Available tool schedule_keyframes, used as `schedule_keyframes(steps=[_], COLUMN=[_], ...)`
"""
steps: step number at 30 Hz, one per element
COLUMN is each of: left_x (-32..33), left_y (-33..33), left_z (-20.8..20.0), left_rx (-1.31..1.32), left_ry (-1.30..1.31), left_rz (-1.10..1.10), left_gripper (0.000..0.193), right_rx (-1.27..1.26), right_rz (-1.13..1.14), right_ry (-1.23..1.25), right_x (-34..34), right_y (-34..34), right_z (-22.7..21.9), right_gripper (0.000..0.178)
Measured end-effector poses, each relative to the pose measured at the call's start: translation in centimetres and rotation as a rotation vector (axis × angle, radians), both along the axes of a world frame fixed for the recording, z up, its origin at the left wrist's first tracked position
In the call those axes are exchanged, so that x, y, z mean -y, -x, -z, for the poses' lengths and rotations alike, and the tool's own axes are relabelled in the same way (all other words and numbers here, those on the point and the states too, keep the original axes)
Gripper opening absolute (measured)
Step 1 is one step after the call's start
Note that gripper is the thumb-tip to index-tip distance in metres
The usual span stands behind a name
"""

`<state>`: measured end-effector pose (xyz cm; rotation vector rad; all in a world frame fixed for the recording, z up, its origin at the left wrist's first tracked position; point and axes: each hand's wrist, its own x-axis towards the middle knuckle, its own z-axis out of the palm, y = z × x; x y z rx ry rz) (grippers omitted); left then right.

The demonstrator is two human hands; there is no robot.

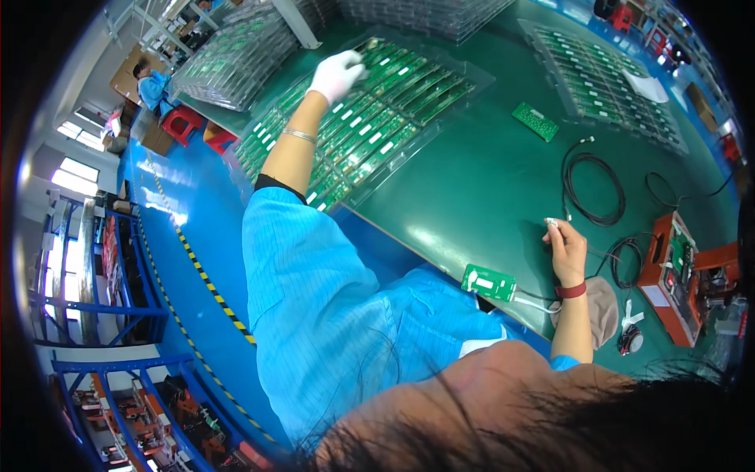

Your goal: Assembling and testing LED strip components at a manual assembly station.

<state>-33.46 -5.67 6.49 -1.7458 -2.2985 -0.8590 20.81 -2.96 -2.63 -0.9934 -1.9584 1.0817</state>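
My left hand [336,76], in a white glove, reaches over a clear plastic tray [429,135] filled with rows of green circuit boards [363,118]. Its fingers are curled at the far left part of the rows, and whatever they hold is hidden. Bare, my right hand [568,250] pinches a small white connector [551,223] between thumb and fingertips above the green tabletop. Close to that wrist, at the table's near edge, lies a green circuit board [489,283] with a white label and leads attached. One more green board [535,122] lies alone beyond the right hand.
Coiled black cable [595,189] lies past my right hand. An orange test fixture [674,279] stands at right, near a beige cloth [599,311]. Another board tray [605,86] is at far right; stacked trays [240,59] rise behind. Someone in blue [155,90] sits far left.
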Motion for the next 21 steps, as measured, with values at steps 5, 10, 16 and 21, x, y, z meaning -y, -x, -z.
schedule_keyframes(steps=[5, 10, 16, 21], left_x=[-0.9, -4.2, -7.9, -10.8], left_y=[-13.7, -23.7, -34.2, -41.8], left_z=[-3.7, 0.0, 4.9, 6.6], left_rx=[-0.004, -0.198, 1.034, 1.196], left_ry=[0.035, -0.135, 0.312, 0.080], left_rz=[0.500, 0.841, 0.821, 1.003], left_gripper=[0.015, 0.014, 0.018, 0.017], right_rx=[-0.007, -0.032, -0.053, -0.037], right_rz=[0.014, 0.015, 0.033, 0.012], right_ry=[-0.033, -0.049, -0.103, -0.193], right_x=[-0.3, -1.7, -4.8, -8.1], right_y=[-1.3, -2.0, -5.2, -10.1], right_z=[0.1, -0.1, -0.9, -1.4], right_gripper=[0.016, 0.016, 0.014, 0.013])
